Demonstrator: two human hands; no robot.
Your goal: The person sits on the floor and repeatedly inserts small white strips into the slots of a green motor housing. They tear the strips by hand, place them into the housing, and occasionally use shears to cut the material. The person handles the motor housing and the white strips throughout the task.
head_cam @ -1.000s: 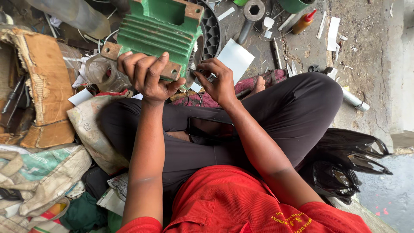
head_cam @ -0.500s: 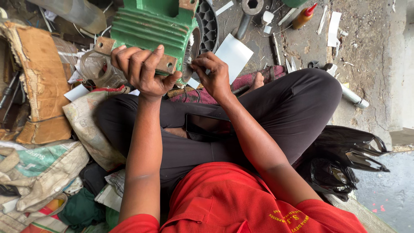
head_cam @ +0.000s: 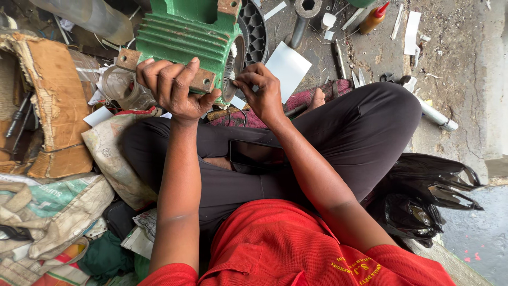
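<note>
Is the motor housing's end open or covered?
Open: the green motor housing shows bare windings at its end, where the right hand works.

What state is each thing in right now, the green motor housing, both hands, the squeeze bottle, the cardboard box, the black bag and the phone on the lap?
Green motor housing: on its side, open end facing the right hand.
Left hand: gripping the housing's mounting foot.
Right hand: fingertips pinched at the housing's open rim.
Squeeze bottle: lying down, red cap on.
Cardboard box: torn, crushed.
Black plastic bag: crumpled, open.
Phone: on lap, screen dark.
</note>
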